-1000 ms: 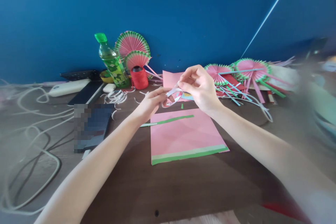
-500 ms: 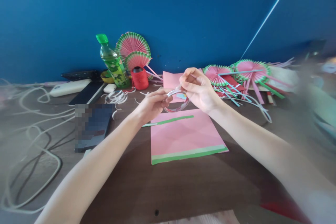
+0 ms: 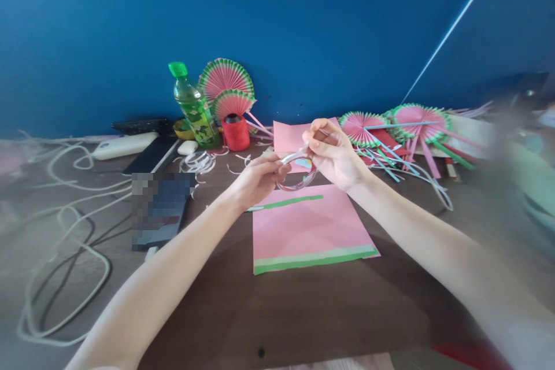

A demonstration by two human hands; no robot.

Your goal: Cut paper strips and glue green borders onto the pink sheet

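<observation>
My left hand and my right hand meet above the far edge of a pink paper sheet with a green band along its near edge. Both hands pinch a thin clear tape roll, which hangs between them as a ring. My left fingers grip its left side. With my right fingers I pinch a short white strip of tape at its top. A loose green paper strip lies across the sheet's far edge, just below the roll.
Pink-and-green pleated paper fans stand at the blue wall behind a green bottle and a red thread spool. More fans and paper strips lie at the right. A phone and white cables cover the left.
Both hands have sunk slightly toward the pink sheet with the tape roll. My right fingers, spread a second ago, have curled closed over the tape strip. The view has shifted a little.
</observation>
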